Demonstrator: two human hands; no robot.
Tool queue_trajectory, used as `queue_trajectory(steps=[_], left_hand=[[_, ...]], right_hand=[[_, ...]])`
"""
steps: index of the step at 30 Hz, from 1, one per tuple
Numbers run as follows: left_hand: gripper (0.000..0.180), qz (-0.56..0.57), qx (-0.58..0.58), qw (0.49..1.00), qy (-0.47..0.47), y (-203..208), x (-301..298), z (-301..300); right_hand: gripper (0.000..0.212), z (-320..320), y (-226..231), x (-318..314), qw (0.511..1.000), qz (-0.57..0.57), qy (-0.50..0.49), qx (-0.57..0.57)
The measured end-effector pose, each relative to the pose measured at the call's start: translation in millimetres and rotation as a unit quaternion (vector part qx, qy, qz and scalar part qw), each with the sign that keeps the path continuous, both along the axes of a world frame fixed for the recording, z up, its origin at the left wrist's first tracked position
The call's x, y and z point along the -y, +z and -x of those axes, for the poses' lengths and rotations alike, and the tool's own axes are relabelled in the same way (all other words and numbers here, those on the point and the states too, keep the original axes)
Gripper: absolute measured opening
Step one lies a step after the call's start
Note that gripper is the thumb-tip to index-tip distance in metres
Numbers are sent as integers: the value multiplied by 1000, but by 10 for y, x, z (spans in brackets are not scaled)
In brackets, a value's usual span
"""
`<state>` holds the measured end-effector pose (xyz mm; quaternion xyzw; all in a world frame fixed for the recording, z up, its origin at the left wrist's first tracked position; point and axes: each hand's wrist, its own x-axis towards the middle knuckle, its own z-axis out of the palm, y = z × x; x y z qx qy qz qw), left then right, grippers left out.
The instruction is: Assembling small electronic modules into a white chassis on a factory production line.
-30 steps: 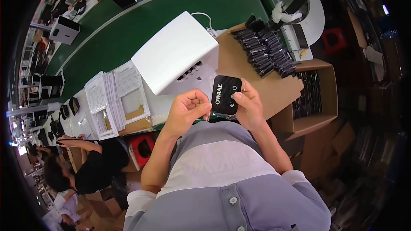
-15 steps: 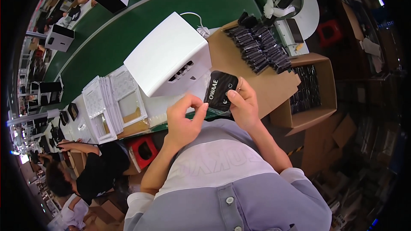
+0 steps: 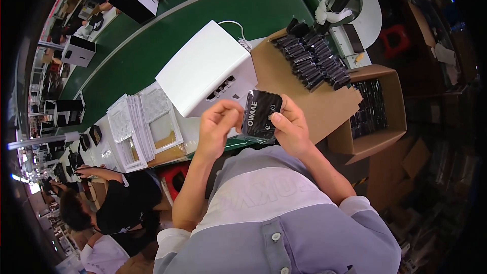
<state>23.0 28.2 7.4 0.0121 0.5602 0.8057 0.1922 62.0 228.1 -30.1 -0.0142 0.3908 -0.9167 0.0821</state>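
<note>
In front of my body, a flat black control pad [image 3: 259, 117] with white print and button symbols lies inside a clear plastic bag. My right hand [image 3: 293, 128] pinches its right side, thumb on the front face and fingers behind. At the pad's left edge, my left hand [image 3: 219, 124] has its fingers curled and closed, the tips against the bag's plastic. Just beyond stands a large white box-shaped appliance [image 3: 208, 63], tilted in view, with a row of sockets or controls on its near side and a white cable [image 3: 236, 24] behind it.
Several black bagged items [image 3: 312, 56] lie piled on flat cardboard [image 3: 284, 78] to the right. An open carton [image 3: 378, 149] holds more. White perforated frames [image 3: 137, 127] are stacked at left on the green-topped bench [image 3: 127, 66]. Another person [image 3: 127, 208] sits lower left.
My left fingertips have shifted slightly and curled more at the bag's left edge. The right hand keeps its pinch. The whole view has shifted a little.
</note>
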Motion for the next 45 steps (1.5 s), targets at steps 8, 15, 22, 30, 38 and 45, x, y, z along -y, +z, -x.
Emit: queue_trajectory(steps=[8, 15, 22, 30, 38, 45], left_hand=[[13, -6, 13, 996, -87, 36, -145, -1], [12, 47, 22, 997, -61, 6, -163, 1], [10, 98, -9, 995, -36, 6, -179, -59], [12, 149, -19, 989, -10, -7, -174, -91], [12, 142, -31, 989, 15, -5, -167, -117], [22, 369, -247, 896, -11, -39, -193, -84]], right_hand=[[25, 12, 125, -79, 996, -85, 4, 39], [14, 26, 175, -160, 978, -193, -34, 77], [19, 52, 124, -124, 958, -270, -25, 89], [16, 75, 158, 46, 902, -410, -137, -14], [9, 116, -19, 27, 935, -349, -53, 5], [12, 236, -110, 84, 957, -288, -8, 10]])
